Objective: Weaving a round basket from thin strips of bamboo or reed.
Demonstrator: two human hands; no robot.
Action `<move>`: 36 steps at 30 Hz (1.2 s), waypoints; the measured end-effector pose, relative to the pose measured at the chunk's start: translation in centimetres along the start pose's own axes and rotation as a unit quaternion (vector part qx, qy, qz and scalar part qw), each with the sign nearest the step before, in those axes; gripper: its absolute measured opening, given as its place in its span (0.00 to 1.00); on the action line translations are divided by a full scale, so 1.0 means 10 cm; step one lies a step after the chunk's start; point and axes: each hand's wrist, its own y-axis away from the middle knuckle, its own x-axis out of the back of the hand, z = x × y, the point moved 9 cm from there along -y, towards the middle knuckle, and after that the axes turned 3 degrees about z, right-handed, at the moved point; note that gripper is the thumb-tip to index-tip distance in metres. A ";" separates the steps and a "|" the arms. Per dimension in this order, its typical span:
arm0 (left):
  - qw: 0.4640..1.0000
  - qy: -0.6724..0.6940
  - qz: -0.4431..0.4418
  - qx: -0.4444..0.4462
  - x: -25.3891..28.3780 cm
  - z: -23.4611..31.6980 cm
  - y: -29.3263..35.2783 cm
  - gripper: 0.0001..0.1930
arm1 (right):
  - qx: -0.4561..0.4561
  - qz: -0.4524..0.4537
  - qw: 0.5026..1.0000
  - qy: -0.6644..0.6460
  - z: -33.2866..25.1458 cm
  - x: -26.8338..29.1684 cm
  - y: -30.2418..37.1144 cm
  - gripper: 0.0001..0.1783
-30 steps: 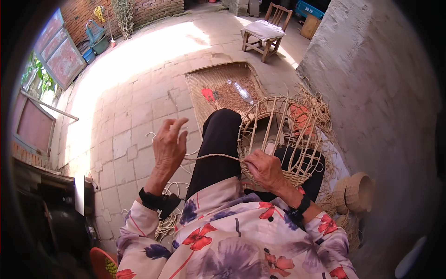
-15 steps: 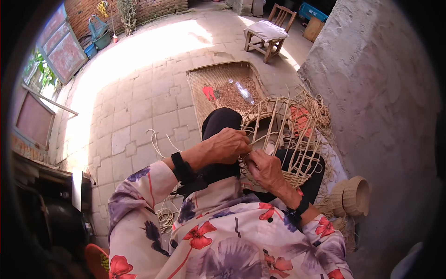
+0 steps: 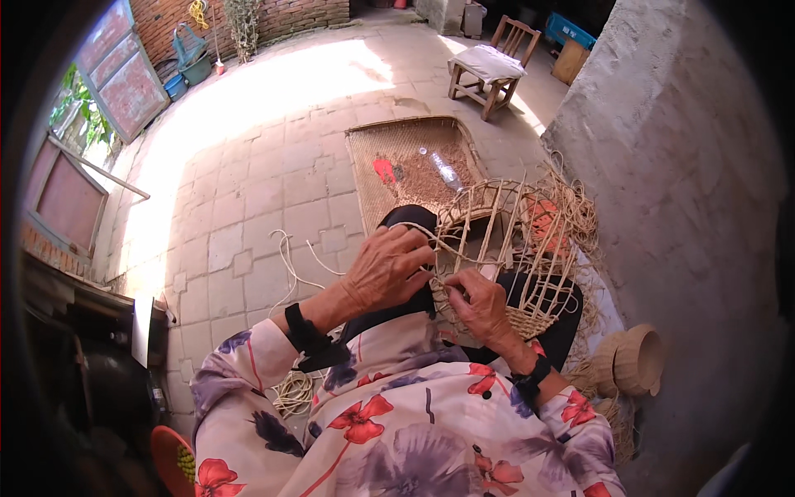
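While the right hand (image 3: 480, 308) pinches the edge of the open-framed basket (image 3: 530, 323), right of frame centre, snug the strand (image 3: 425, 231) evenly without kinking it; the left hand (image 3: 386, 269) is half-curled, and whether its grip holds the strand I cannot tell.

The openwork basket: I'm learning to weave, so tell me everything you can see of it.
The openwork basket looks unfinished, made of tan, twisted cords resembling plant fibre. Widely spaced ribs curve across it, with denser weaving at its near end. It lies over the dark-clad right thigh; its exact tilt is hard to judge. The right hand pinches its left edge, beside the left hand.
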 end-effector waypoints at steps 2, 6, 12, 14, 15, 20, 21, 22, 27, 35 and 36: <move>0.990 0.000 -0.118 0.073 -0.28 -0.09 0.16 0.11 | 0.014 0.006 1.000 0.016 -0.02 0.00 0.00 0.06; 0.992 0.061 -0.086 0.063 -0.45 -0.24 0.16 0.08 | 0.003 0.018 1.000 -0.001 0.01 -0.01 0.02 0.07; 0.998 0.043 -0.037 0.016 -0.57 -0.21 -0.18 0.04 | 0.102 0.054 0.986 0.120 -0.17 0.00 0.09 0.08; 0.998 0.060 -0.019 0.000 -0.62 -0.17 -0.22 0.04 | 0.133 0.027 0.975 0.175 -0.21 -0.04 0.12 0.08; 0.998 0.058 0.031 0.003 -0.55 -0.17 -0.20 0.04 | 0.143 0.012 0.972 0.184 -0.24 -0.06 0.11 0.08; 0.989 0.006 0.102 0.109 -0.20 -0.08 0.04 0.06 | 0.148 -0.055 0.964 0.215 -0.34 -0.05 0.08 0.06; 0.993 0.004 0.022 0.120 -0.35 -0.06 0.17 0.08 | 0.146 -0.055 0.964 0.214 -0.37 -0.04 0.09 0.06; 0.990 -0.002 -0.056 0.132 -0.49 -0.05 0.34 0.10 | 0.149 -0.055 0.964 0.212 -0.42 -0.04 0.07 0.06; 0.985 -0.037 -0.144 0.091 -0.59 0.22 0.51 0.20 | 0.139 -0.078 0.960 0.229 -0.43 -0.05 0.05 0.07; 0.988 -0.065 -0.070 0.120 -0.51 0.28 0.53 0.24 | 0.136 -0.073 0.964 0.215 -0.42 -0.06 0.04 0.08; 0.988 -0.054 -0.068 0.129 -0.51 0.26 0.55 0.23 | 0.119 -0.085 0.967 0.209 -0.39 -0.07 0.03 0.08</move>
